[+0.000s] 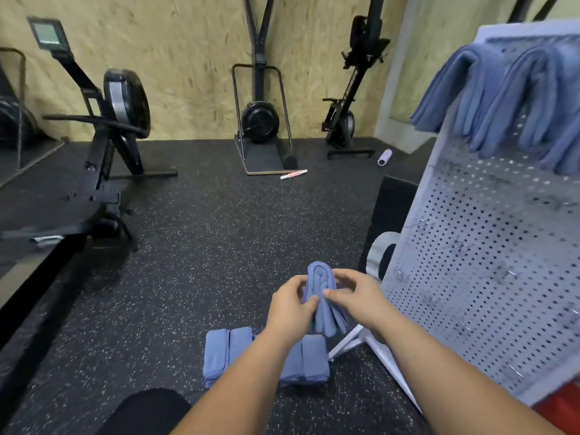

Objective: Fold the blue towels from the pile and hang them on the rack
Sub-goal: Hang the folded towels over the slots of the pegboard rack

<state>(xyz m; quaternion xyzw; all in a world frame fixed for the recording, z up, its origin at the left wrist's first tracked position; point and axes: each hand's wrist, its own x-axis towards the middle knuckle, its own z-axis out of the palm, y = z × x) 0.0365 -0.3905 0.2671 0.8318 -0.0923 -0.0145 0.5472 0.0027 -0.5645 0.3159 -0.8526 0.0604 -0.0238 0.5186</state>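
The left hand [290, 304] and the right hand [357, 298] are both closed on one folded blue towel [320, 277], thumbs and fingertips pinching it from opposite sides near its middle. Its rounded fold stands up above the fingers and its loose layered ends hang down between the wrists. The towel is in the air, low over the pile [219, 356] of blue towels, which lies in two neat stacks on the speckled floor [204, 230] just beside the rack's white foot [370, 340]. The rack [486, 246], a white perforated panel, rises close on the right, with several hung towels [502, 95] already draped over its top edge. The fold looks finished, so the lift to the rack is probably next. The pinch is narrow and near the middle, so the hanging layers could fan apart or slip on the way up and undo the fold. The top edge is also crowded: pushing this towel in could drag a neighbour off, and draping it unevenly could let it slide to the floor.
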